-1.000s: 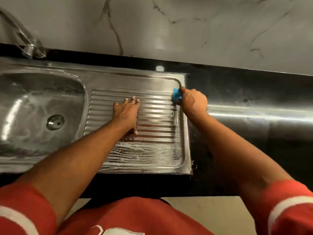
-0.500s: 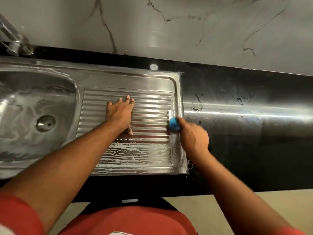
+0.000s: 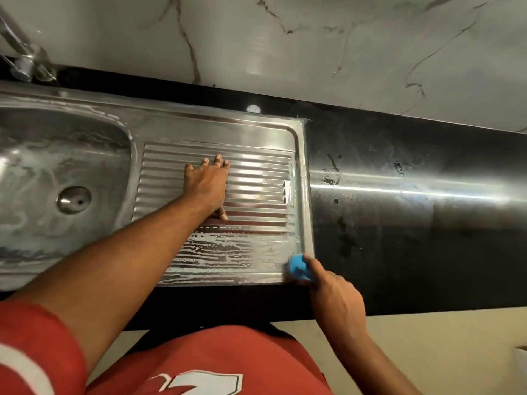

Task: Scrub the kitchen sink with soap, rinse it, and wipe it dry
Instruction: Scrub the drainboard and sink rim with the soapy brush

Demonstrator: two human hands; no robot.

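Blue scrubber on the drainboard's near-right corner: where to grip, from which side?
Likely best: pinch the blue scrubber by its upper sides, coming from above and near right, as the right hand does. It is small and lies flat on the sink rim, underside unreachable.

A veined marble wall (image 3: 313,38) fills the top. A glossy black counter (image 3: 413,223) runs beneath it. Beige floor (image 3: 442,352) shows lower right.
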